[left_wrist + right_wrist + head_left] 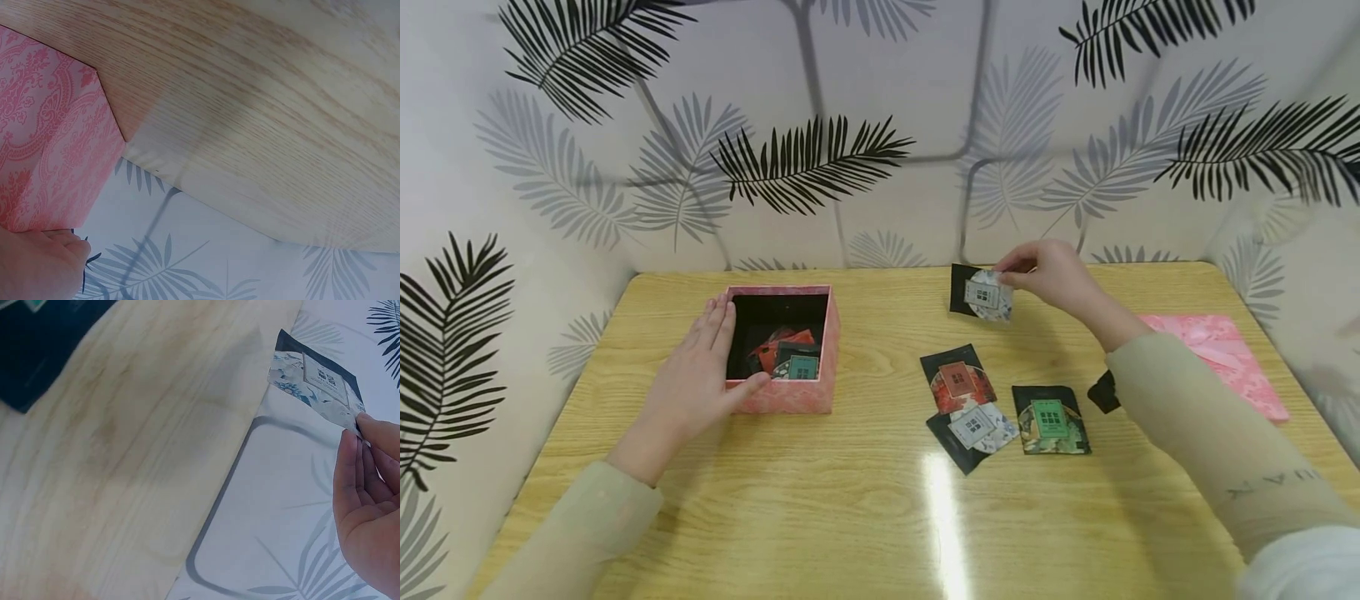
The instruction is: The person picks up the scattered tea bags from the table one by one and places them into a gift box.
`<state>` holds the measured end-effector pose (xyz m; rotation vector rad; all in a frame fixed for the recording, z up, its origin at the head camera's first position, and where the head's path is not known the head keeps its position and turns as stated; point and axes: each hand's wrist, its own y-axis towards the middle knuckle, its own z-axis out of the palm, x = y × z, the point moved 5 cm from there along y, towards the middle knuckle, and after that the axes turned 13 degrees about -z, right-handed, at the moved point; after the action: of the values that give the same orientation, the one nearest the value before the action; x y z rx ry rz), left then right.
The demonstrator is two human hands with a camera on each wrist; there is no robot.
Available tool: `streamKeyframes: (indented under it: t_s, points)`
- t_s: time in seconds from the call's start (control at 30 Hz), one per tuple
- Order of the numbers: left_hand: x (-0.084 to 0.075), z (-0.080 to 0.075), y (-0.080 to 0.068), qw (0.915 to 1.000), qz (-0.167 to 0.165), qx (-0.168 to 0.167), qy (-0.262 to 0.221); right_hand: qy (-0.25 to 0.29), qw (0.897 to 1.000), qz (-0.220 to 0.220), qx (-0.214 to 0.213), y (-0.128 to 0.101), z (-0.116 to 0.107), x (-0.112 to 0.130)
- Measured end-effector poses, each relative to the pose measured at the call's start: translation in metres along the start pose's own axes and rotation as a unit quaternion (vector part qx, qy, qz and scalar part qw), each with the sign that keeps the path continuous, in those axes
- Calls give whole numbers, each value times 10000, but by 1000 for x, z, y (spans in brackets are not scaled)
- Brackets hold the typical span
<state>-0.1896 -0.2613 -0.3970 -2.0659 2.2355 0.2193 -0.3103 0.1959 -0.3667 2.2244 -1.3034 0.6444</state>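
Note:
My right hand [1037, 271] pinches a black-and-white sachet [983, 294] by its corner and holds it a little above the far part of the wooden table [850, 517]. In the right wrist view the same sachet [315, 378] hangs from my fingertips [369, 431]. My left hand [703, 367] lies with straight fingers along the left wall of an open pink box [790, 398], thumb on its front rim. That box [50, 137] holds several sachets [790, 360]. Three more sachets lie on the table: a red one [957, 379], a white one [973, 429] and a green one [1050, 419].
The pink box lid [1221, 354] lies at the right side of the table. A small black piece [1103, 392] shows beside my right sleeve. Leaf-patterned walls [880, 150] close in the table on three sides.

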Motion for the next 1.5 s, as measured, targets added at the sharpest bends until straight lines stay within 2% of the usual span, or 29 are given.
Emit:
streamKeyframes:
  t_s: [0.6, 1.0, 1.5]
  points:
    - [-1, -1, -1, 10000, 43, 11, 73, 28, 9985, -537, -42, 29, 11, 55]
    - [-2, -1, 1, 9998, 58, -12, 165, 254, 9965, -790, -123, 42, 20, 92]
    - [-1, -3, 1, 9996, 156, -59, 242, 685, 9902, -1216, -93, 63, 46, 138]
